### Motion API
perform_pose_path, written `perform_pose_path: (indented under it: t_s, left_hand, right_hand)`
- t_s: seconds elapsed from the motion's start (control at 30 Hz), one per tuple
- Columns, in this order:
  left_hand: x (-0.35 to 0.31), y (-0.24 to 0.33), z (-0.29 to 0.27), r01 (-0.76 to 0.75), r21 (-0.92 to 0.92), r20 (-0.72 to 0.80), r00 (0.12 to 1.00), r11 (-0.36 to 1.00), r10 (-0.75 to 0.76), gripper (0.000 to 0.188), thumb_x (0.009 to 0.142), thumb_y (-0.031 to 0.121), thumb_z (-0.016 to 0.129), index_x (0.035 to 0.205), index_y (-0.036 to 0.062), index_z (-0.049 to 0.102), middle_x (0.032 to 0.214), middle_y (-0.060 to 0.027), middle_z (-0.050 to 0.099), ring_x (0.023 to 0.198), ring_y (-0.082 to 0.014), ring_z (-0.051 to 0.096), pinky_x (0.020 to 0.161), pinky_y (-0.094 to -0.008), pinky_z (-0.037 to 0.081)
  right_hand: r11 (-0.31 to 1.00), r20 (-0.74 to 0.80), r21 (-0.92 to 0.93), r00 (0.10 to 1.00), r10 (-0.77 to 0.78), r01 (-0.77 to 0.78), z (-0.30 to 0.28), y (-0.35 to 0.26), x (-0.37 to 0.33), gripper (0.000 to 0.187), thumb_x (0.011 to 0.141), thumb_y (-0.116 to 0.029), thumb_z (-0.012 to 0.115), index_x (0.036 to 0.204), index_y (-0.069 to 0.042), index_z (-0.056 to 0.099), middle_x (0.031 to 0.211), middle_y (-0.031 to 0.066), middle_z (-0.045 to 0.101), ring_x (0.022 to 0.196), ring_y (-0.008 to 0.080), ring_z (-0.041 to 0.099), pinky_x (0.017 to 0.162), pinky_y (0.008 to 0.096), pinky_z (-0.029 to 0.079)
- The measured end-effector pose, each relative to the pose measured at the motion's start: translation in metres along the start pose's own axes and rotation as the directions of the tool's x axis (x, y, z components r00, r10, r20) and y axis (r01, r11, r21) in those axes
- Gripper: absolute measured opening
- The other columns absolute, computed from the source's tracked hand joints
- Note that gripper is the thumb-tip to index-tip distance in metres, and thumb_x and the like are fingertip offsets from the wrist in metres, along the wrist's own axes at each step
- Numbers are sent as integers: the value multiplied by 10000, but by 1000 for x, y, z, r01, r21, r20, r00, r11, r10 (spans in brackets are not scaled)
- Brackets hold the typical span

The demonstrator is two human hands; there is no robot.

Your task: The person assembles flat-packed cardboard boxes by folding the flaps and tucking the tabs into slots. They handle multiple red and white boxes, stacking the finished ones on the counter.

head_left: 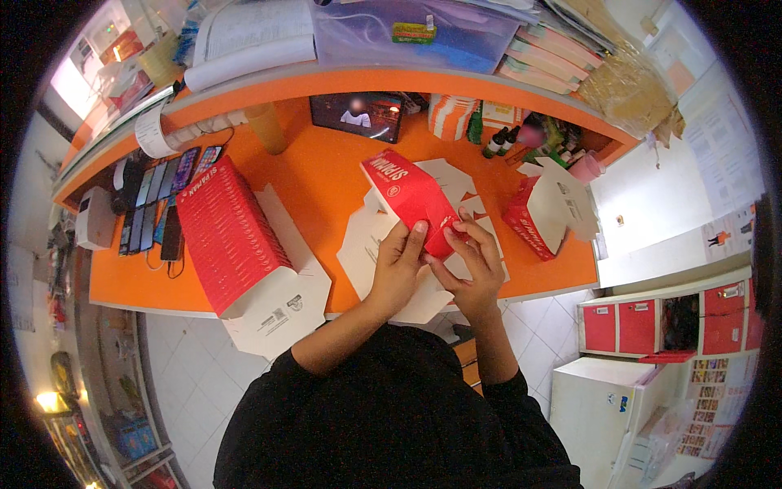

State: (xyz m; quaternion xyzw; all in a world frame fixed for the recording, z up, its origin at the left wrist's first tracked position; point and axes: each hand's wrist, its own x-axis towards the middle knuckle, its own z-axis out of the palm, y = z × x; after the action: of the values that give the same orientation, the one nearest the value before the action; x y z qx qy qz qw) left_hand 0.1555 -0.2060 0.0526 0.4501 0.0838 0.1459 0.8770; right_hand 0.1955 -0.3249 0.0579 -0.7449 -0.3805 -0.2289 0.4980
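Observation:
In front of my chest, both hands work on a red and white cardboard food box (411, 192), partly folded and tilted over the orange desk. My left hand (395, 269) is closed on its near edge, thumb pressed on the red panel. My right hand (474, 262) pinches the near right corner, its fingers bent around a folded flap. Beneath the box lie flat white cardboard blanks (358, 254), partly hidden by my hands. A long row of nested red boxes (232, 232) stands to the left. One folded box (528, 222) with its white flaps up sits at the right.
The orange desk (314, 183) has a shelf above carrying a purple plastic bin (407, 37). A tablet (356, 116) leans at the back, with small dark bottles (498, 143) to its right. Several phones (151, 200) lie at the far left beside a white device (96, 218).

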Motion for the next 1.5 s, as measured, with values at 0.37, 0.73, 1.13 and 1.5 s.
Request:
perform_pose_path:
  t_s: [0.37,0.73,1.13,1.5]
  left_hand:
    - [0,-1,7,93,-139,20,996,986,-91,224,975,250,443,1004,65,565,874,-11,619,700,-61,558,614,-223,469]
    - [4,-13,7,118,-302,-45,989,946,-138,237,977,239,436,1017,39,556,942,-39,604,809,-97,565,721,-238,473]
    - [12,-34,-21,-203,475,271,959,856,77,77,904,61,507,926,-3,544,795,-105,599,740,-156,593,679,-307,477]
    - [29,-4,-74,-827,554,777,471,96,-418,372,679,-24,637,1038,49,573,1044,-103,585,1043,-302,551,1068,-471,306]
  right_hand:
    - [988,-43,-120,993,-106,100,-1,-1,-10,356,624,-54,795,954,-20,664,1049,92,607,1149,348,518,950,446,454]
    - [984,36,-162,997,-65,70,1,6,-28,256,675,-42,759,923,-48,691,987,82,625,1120,316,548,958,478,430]
    - [976,124,-85,969,212,-202,-19,23,-26,299,708,44,634,993,-44,651,1033,88,620,1095,296,548,905,391,462]
    - [897,746,-441,548,377,-17,-56,53,-47,361,728,-18,560,1070,-131,589,1059,76,561,1001,274,563,777,401,487]
